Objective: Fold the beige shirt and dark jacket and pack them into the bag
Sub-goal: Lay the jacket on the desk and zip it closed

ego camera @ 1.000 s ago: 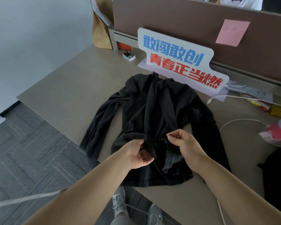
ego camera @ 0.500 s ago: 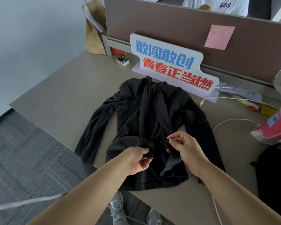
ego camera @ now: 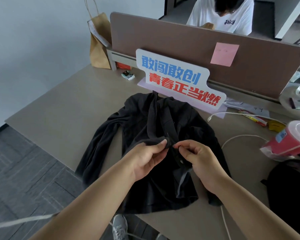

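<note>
The dark jacket (ego camera: 142,129) lies spread face up on the grey desk (ego camera: 62,108), its left sleeve trailing toward the front edge. My left hand (ego camera: 148,157) pinches the left front edge of the jacket near the zip. My right hand (ego camera: 200,158) pinches the right front edge just beside it, thumbs almost touching. A black bag (ego camera: 291,193) sits at the right edge of the desk. No beige shirt is in view.
A white sign with blue and red lettering (ego camera: 177,80) stands behind the jacket against a brown partition (ego camera: 180,45). White cables (ego camera: 237,137), a red cup in plastic (ego camera: 291,141), snack wrappers and a paper bag (ego camera: 99,42) lie around. A person sits beyond the partition.
Both hands have lifted slightly and drawn together on the jacket's front edges. The camera has tilted up, showing more of the partition and the person behind it.
</note>
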